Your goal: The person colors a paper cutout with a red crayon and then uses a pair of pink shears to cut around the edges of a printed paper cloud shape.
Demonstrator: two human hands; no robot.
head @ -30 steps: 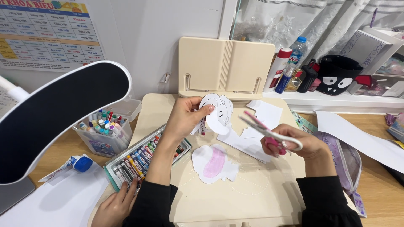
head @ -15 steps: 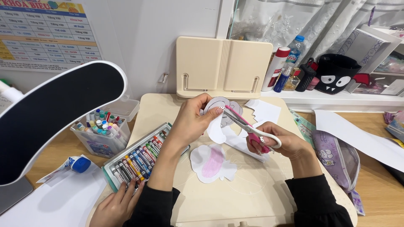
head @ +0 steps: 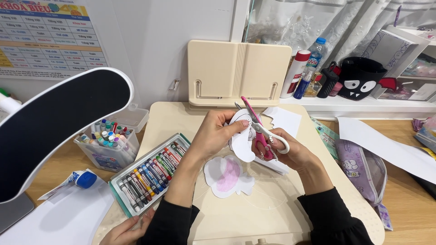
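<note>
— What sits out to the left of the hands?

— Farthest left, a black curved panel with a white rim (head: pixel 54 131) blocks much of that side. Below it lie a glue stick with a blue cap (head: pixel 84 179) and white sheets. Nearer in stand a clear tub of markers (head: pixel 109 143) and an open tray of crayons (head: pixel 147 174), the tray just beside the left forearm. Another person's hand (head: pixel 125 231) rests at the bottom edge, near the tray.

— And the hands themselves?

— The left hand (head: pixel 215 131) pinches a white paper cutout (head: pixel 243 140) between thumb and fingers. The right hand (head: pixel 284 149) is closed through the handles of pink-and-white scissors (head: pixel 259 127), whose blades lie across the cutout. Beneath both, a second cutout with a pink patch (head: pixel 227 177) lies flat on the desk.

— Behind and to the right?

— A cream book stand (head: pixel 238 72) rises just beyond the hands. Right of it, bottles (head: pixel 302 72) and a black pouch with cartoon eyes (head: pixel 359 79) line a white ledge. A lilac pencil case (head: pixel 363 170) lies right of the right forearm, with loose paper (head: pixel 386 145) past it.

— The surface?

— A cream desk (head: pixel 172 118) with wood on both sides; a wall chart (head: pixel 50 36) and a lace curtain (head: pixel 309 22) hang behind.
</note>
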